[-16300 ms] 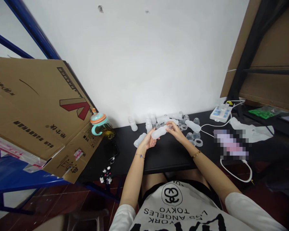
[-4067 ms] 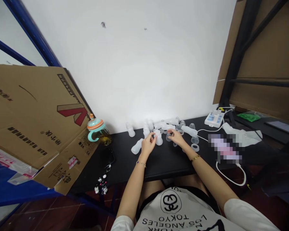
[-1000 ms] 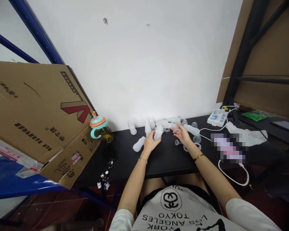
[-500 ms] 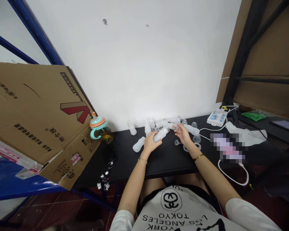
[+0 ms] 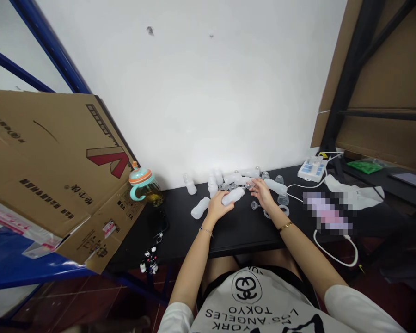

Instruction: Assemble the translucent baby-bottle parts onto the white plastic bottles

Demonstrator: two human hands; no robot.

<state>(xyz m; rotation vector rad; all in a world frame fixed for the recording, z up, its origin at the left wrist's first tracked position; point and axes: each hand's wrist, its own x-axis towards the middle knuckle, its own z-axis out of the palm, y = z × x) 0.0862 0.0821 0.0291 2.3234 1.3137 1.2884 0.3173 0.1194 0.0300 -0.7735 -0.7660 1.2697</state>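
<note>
My left hand [image 5: 219, 206] is wrapped round a frosted white bottle [image 5: 233, 196], which lies tilted with its top toward the right. My right hand [image 5: 262, 193] is just right of that bottle's top, its fingers pinched on a small clear part [image 5: 250, 184], partly hidden by the fingertips. Another frosted bottle [image 5: 200, 208] lies to the left of my left hand. Several more bottles and clear pieces are grouped behind my hands near the wall, among them a standing bottle [image 5: 212, 184]. A white ring [image 5: 283, 211] lies by my right wrist.
On the left are a glass teapot [image 5: 146, 187], a black phone [image 5: 158, 222] with a beaded charm and a large cardboard box [image 5: 55, 162]. To the right lie a white power strip [image 5: 312, 169], cables and a white plastic sheet [image 5: 353, 194].
The clear tip at the top of the bottle in my left hand has come away from it. My right hand stays in nearly the same place.
</note>
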